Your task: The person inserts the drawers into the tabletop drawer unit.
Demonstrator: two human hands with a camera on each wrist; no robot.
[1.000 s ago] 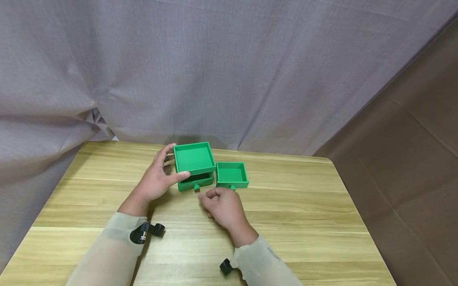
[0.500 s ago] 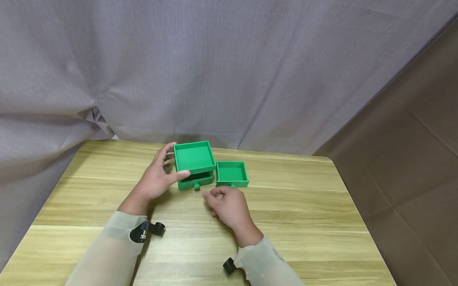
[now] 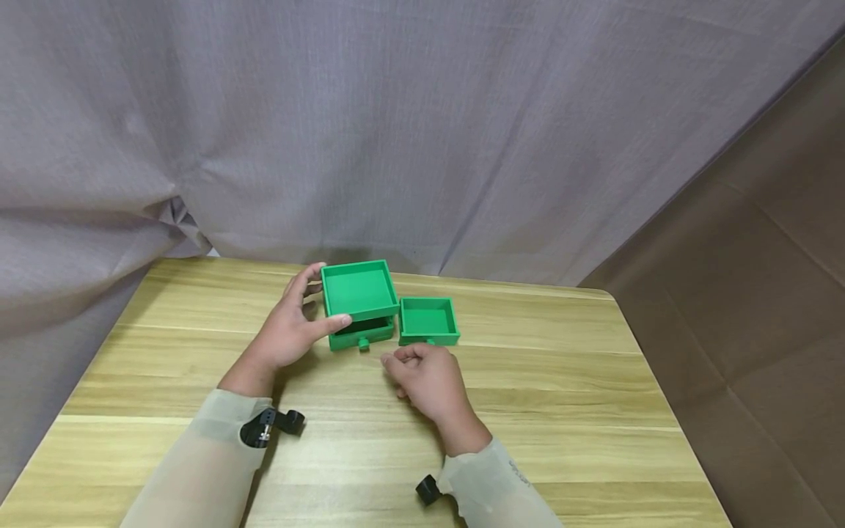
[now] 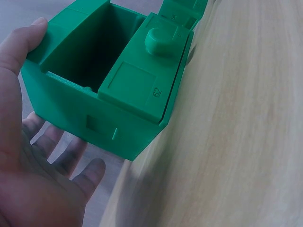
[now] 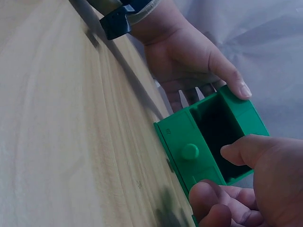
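Green drawer box on the tabletop, steadied by the left hand, thumb and fingers clamped on its sides. Right hand, fingers curled and empty, hovers before the loose drawer right of the box; judged next: pinch its knob.

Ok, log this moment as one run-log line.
left hand: grips green plastic drawer box | right hand: curled, holding nothing, near lower drawer knob | removed green drawer: on wooden table
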